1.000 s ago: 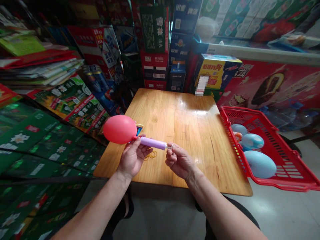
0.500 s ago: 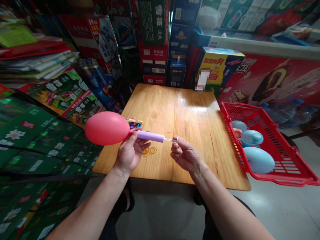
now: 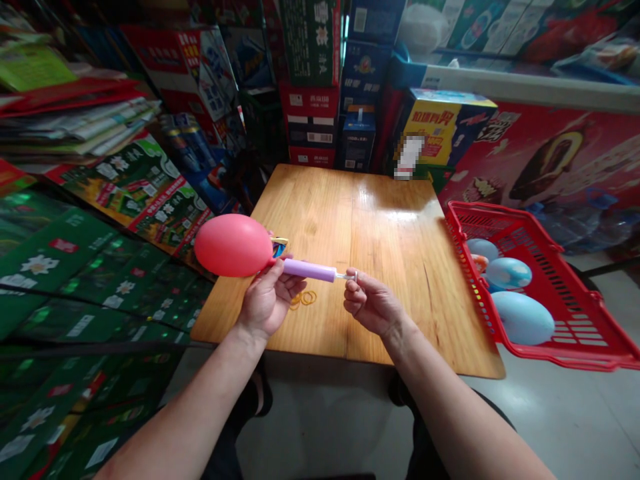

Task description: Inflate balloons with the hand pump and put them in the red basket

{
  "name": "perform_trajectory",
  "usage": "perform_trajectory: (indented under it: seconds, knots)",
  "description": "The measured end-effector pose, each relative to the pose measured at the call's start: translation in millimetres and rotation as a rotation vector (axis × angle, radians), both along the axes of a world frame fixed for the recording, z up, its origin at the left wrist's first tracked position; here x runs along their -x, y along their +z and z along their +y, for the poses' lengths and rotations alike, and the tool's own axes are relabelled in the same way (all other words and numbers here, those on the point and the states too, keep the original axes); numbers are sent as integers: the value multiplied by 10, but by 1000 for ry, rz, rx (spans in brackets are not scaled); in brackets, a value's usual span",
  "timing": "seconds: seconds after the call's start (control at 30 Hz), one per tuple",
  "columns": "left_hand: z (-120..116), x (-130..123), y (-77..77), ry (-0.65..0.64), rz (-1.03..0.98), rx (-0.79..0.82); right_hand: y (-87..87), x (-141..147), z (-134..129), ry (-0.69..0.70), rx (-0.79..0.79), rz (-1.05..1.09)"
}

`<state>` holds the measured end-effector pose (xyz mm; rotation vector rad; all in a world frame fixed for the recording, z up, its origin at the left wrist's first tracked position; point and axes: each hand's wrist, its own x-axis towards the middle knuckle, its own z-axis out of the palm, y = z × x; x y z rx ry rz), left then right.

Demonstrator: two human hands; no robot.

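A red balloon (image 3: 233,245), inflated, points left with its neck on the nozzle end of a purple balloon pump (image 3: 310,270). My left hand (image 3: 267,297) pinches the balloon's neck against the pump, fingers closed around that joint. At the other end, my right hand (image 3: 373,300) is closed on the pump's handle, and a short length of the white rod shows. Both hands are held above the wooden table (image 3: 390,233). Beneath the pump lie several yellow rubber bands (image 3: 306,298). Partly hidden behind the red balloon is a small pile of colourful uninflated balloons (image 3: 280,247).
On the right stands a red basket (image 3: 575,287) with several blue balloons (image 3: 523,318) in it. Green cartons (image 3: 50,267) are stacked on the left. More boxes (image 3: 310,127) and a yellow-and-blue carton (image 3: 433,130) stand beyond the table's far edge.
The pump's rod shows a little less, with the two hands closer together. My left hand, the balloon and the pump barrel have shifted right in view. The balloon looks slightly smaller.
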<state>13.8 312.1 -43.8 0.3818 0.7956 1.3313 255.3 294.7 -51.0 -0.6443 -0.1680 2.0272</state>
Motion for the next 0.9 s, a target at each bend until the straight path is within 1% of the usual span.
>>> perform_trajectory:
  seconds: [0.1,0.13,0.17,0.3,0.4,0.53,0.63,0.8,0.9]
  knots:
    - [53,83,31,89,29,-41,44,-57,31,-73,-12,6]
    - [51,85,37,98,37,-53,45,-42,29,-90,-20,6]
    - [38,72,39,81,43,-59,38,-9,19,-95,-28,0]
    - [-59,-37,22,-57,49,-35,-34,182,-50,-1,-11,-19]
    - [-78,-61,2,-54,44,-24,-50,246,-69,-7,-39,-33]
    - [-51,-37,-11,-36,55,-26,-17,238,-39,-10,-80,-110]
    - [-72,-53,-20,-59,67,-35,-22,258,-28,26,-106,-243]
    - [-116,-32,-27,-97,81,-34,-95,331,-34,75,-277,-648]
    - [-82,46,1,-70,99,-39,-91,347,-3,120,-338,-751]
